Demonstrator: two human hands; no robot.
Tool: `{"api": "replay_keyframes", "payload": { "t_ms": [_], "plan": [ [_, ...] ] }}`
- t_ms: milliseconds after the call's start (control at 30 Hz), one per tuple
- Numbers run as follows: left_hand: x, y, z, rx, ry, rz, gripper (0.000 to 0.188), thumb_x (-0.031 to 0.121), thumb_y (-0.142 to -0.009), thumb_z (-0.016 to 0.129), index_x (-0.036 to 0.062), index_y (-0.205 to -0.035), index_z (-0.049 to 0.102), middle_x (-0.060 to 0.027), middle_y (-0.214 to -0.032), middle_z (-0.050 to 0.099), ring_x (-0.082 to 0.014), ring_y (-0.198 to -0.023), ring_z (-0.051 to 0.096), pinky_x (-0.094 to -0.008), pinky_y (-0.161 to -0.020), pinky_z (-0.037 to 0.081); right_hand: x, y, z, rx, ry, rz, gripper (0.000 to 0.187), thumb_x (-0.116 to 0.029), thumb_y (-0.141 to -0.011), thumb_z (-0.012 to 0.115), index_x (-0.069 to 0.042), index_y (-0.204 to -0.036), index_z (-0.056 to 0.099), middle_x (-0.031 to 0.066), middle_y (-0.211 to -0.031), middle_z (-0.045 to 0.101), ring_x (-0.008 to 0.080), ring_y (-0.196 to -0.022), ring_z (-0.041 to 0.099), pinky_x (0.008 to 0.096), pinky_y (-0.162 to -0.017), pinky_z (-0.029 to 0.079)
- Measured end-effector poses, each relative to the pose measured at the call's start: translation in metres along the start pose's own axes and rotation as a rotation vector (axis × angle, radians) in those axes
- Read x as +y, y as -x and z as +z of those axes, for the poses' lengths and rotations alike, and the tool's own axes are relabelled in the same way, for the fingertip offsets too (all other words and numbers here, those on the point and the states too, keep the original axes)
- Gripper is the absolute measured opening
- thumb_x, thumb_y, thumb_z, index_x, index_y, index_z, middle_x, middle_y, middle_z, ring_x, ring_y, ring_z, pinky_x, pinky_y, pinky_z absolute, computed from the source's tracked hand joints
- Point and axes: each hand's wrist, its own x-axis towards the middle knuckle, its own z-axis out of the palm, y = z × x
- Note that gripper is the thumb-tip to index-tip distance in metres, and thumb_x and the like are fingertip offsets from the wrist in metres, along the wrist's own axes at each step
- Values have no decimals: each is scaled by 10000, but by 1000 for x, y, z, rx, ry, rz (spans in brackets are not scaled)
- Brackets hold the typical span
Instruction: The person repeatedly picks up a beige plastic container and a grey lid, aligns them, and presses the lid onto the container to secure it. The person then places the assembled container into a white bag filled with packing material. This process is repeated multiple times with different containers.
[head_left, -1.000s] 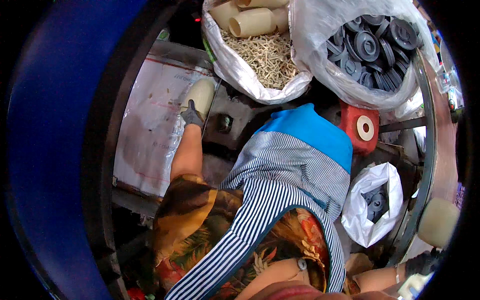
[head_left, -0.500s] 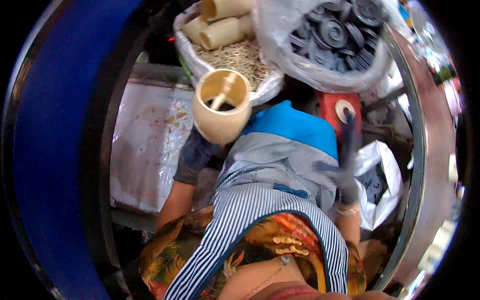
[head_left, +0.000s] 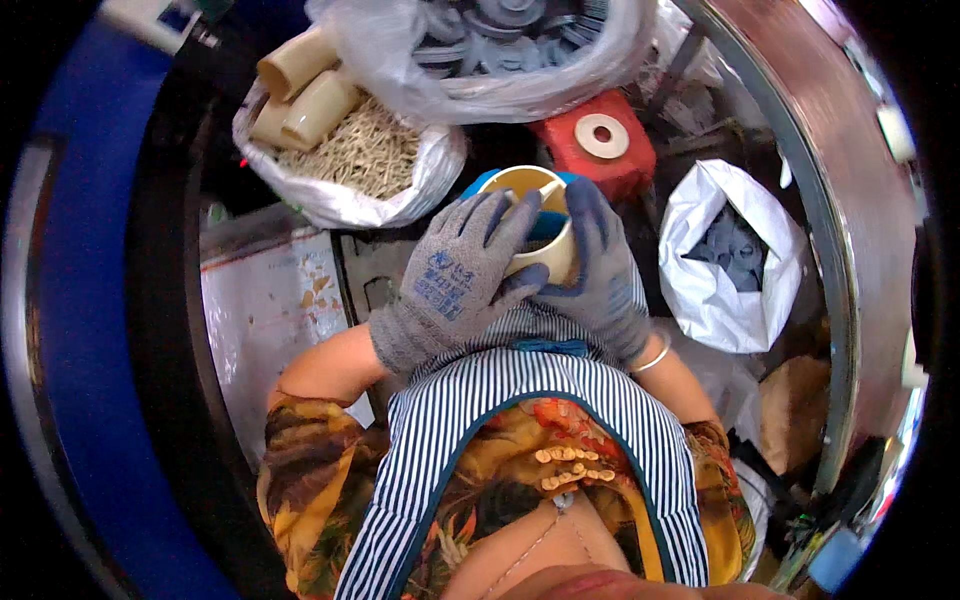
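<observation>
Between my two gloved hands, in my lap, is a hollow cream plastic vessel (head_left: 558, 258) with its round mouth facing up. My left hand (head_left: 455, 270), in a grey knit glove, wraps the near left side, fingers over the rim. On the right side my right hand (head_left: 602, 262), in a matching glove, closes round the wall with its fingers at the rim. A pale narrow strip crosses the mouth by the right fingertips; what it is I cannot tell. Blue shows through the vessel, and its lower part is hidden by the hands.
Ahead left, a white sack (head_left: 350, 212) holds thin cream pieces (head_left: 372, 150) and several cream tubes (head_left: 322, 108). A clear bag (head_left: 470, 100) of grey round parts (head_left: 500, 35) stands ahead. A red block (head_left: 635, 165) bears a cream ring (head_left: 602, 135). Right is a white bag (head_left: 690, 300) of grey parts.
The vessel has come down and toward me from my raised left hand into my lap. My right hand has moved in from the right and now grips it too. The view has shifted.
</observation>
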Motion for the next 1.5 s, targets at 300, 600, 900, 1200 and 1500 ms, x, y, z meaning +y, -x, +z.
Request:
{"api": "replay_keyframes", "payload": {
  "t_ms": [300,600,900,1200,1500],
  "plan": [
    [-32,-3,11,-256,22,-96,446,196,-981,485,31,-1395,472,-246,-1256,546,-424,-1056,564,-461,-923,455,-9,45,50,35,-64,342,1144,-681,-658,732,-11,-1483,307,305,-1427,378,445,-1297,400,508,-1090,326],
    [-13,-27,56,-178,29,-111,361,295,-929,611,-22,-1100,631,-209,-950,621,-391,-862,612,-458,-749,479,48,210,-3,674,-433,852,355,-187,-929,623,-38,-1249,594,136,-1035,672,220,-904,665,301,-798,536],
    [3,8,38,-217,15,-20,379,240,-922,585,-32,-1186,588,-250,-1031,598,-400,-959,596,-433,-822,476,145,481,30,223,336,1849,266,-278,-905,636,-114,-1112,607,53,-929,640,206,-798,620,357,-727,517],
    [-21,16,-16,508,1553,-613,388,149,-1012,514,19,-1377,489,-112,-1251,594,-208,-1092,598,-408,-990,487,159,519,32,-326,570,1620,324,-210,-888,634,-106,-1191,587,88,-1006,646,227,-876,621,381,-768,521],
    [-165,59,-4,48,188,-545,735,590,-916,552,62,-1421,469,-214,-1420,488,-270,-1342,449,-384,-1087,387,170,552,-93,-121,63,1411,432,-157,-860,644,-94,-1279,562,106,-1054,644,225,-902,615,374,-763,529]
  ]
}}
